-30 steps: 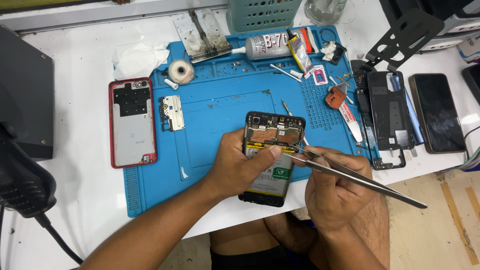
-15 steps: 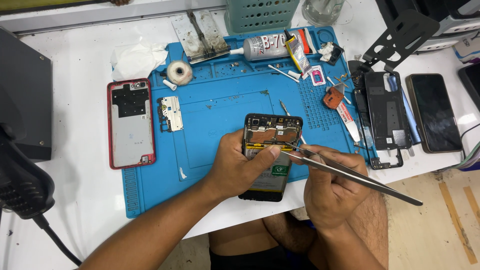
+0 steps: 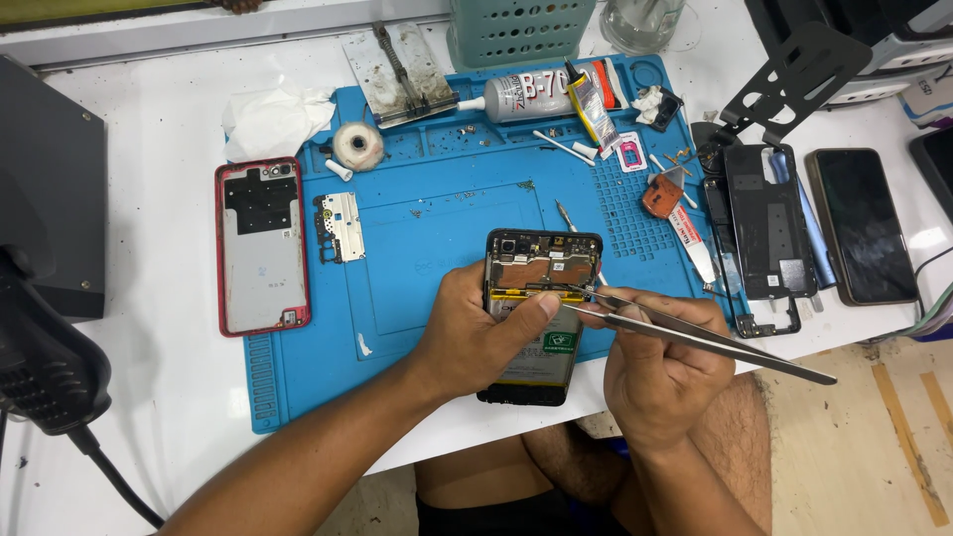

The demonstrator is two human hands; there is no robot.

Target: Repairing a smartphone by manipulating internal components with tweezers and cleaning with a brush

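Nearest the person, the right hand [image 3: 660, 362] pinches long silver metal tweezers [image 3: 695, 335], whose tips reach the yellow strip across an opened black smartphone with exposed battery and circuit board [image 3: 541, 308]. The left hand [image 3: 476, 333] is wrapped around the phone's left edge, thumb lying across its middle, holding it on the blue silicone repair mat [image 3: 437, 238]. Farther left lies a red rectangular phone back cover [image 3: 261, 246], and beyond the mat stands a teal plastic basket [image 3: 521, 30].
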